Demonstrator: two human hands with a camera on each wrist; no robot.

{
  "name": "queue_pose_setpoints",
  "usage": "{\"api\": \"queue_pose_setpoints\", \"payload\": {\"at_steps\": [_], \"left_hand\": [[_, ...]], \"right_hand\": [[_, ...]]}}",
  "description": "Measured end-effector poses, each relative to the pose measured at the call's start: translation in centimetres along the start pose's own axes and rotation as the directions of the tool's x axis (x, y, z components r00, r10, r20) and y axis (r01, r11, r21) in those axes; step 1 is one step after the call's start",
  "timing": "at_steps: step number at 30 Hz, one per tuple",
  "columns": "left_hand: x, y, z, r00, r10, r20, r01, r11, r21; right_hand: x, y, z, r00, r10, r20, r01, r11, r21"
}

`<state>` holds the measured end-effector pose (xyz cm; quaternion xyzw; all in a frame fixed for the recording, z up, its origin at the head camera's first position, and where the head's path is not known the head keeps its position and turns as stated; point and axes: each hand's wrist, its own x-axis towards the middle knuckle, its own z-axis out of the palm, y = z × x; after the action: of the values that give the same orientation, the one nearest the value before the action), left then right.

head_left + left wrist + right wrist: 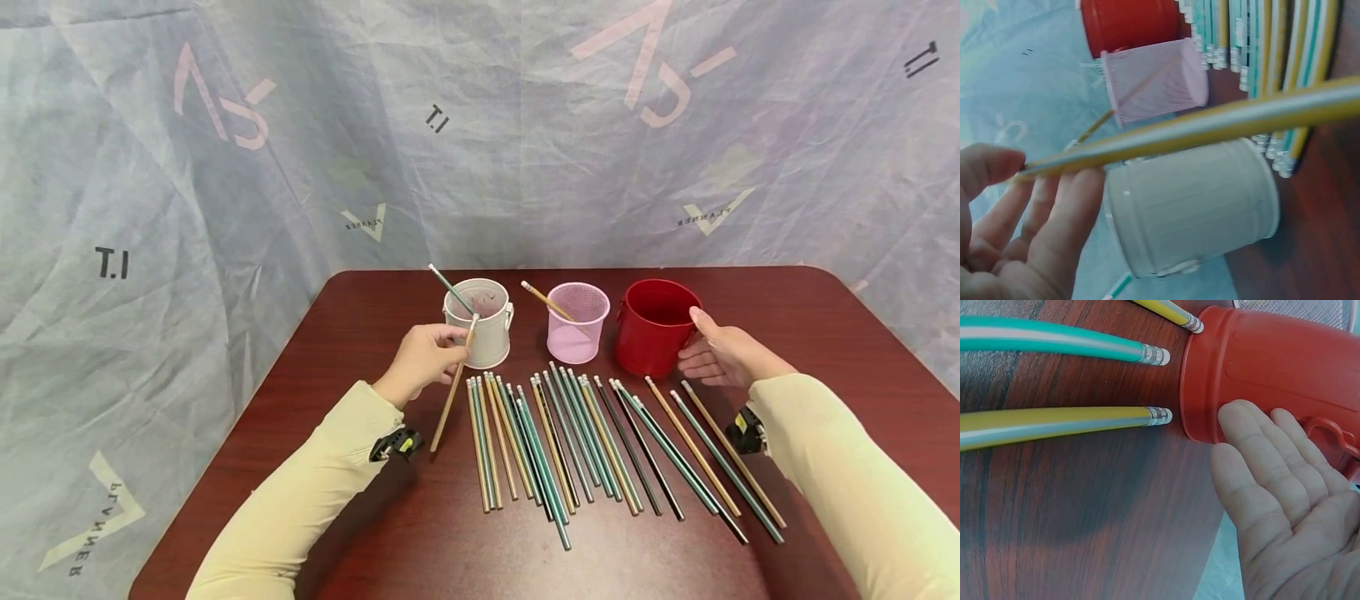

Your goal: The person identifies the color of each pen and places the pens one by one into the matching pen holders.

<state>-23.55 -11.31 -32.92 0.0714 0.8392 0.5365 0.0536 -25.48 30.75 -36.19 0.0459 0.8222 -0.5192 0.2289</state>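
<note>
A yellow pencil (453, 390) is pinched between the thumb and fingers of my left hand (427, 360), slanting with its eraser end up in front of the white bucket (489, 348). That pencil (1210, 130) crosses the left wrist view. Inside the white bucket leans a green pencil (448, 287). The pink mesh cup (573, 346) in the middle holds another yellow pencil (546, 298). At the right, my right hand (723, 350) lies along the side of the red bucket (647, 343), thumb up by the rim. Its fingers (1260, 450) are extended; whether they press on the bucket I cannot tell.
Many green, yellow and black pencils lie in a spread row (592, 442) on the dark red wooden table (360, 517), erasers toward the containers. A grey patterned cloth (480, 150) hangs behind the table.
</note>
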Motion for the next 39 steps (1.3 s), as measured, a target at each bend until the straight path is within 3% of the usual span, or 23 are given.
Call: {"api": "queue_pose_setpoints", "payload": {"at_steps": [5,9,12,15,19,22,24,26,31,39], "left_hand": [[-0.4,1.4,-0.4,0.984,0.091,-0.153,-0.094,0.995,-0.013],[-0.2,2.1,-0.6,0.953,0.160,-0.258,-0.178,0.983,-0.049],[0.3,2.4,-0.6,0.926,0.182,-0.332,-0.238,0.962,-0.136],[0.9,2.6,-0.4,0.885,0.192,-0.425,-0.307,0.926,-0.221],[1.6,2.9,0.0,0.811,0.200,-0.550,-0.411,0.864,-0.293],[2.3,3.7,0.8,0.786,0.169,-0.594,-0.476,0.779,-0.408],[2.9,4.5,1.7,0.783,0.152,-0.603,-0.505,0.721,-0.475],[3.4,5.4,2.7,0.785,0.151,-0.600,-0.522,0.683,-0.511],[4.3,7.1,4.9,0.801,0.179,-0.571,-0.526,0.666,-0.529],[5.1,8.7,6.6,0.815,0.177,-0.552,-0.520,0.646,-0.559]], "right_hand": [[0.0,-0.2,-0.2,1.000,0.002,-0.008,-0.002,1.000,-0.016],[-0.1,-0.4,-0.3,1.000,-0.002,-0.007,0.001,1.000,-0.021],[-0.1,-0.5,-0.3,1.000,-0.004,-0.009,0.004,1.000,-0.022],[-0.2,-0.5,-0.3,1.000,-0.001,-0.012,0.001,1.000,-0.016],[-0.1,-0.6,-0.3,1.000,0.005,-0.010,-0.005,1.000,-0.011],[-0.1,-0.5,-0.3,1.000,0.009,-0.011,-0.009,1.000,-0.008],[-0.2,-0.5,-0.3,1.000,0.010,-0.014,-0.010,1.000,-0.005],[-0.2,-0.5,-0.4,1.000,0.005,-0.018,-0.005,1.000,-0.003],[-0.2,-0.5,-0.1,1.000,0.002,-0.017,-0.002,1.000,-0.001],[-0.4,-0.2,0.2,1.000,0.001,-0.017,-0.001,1.000,-0.012]]}}
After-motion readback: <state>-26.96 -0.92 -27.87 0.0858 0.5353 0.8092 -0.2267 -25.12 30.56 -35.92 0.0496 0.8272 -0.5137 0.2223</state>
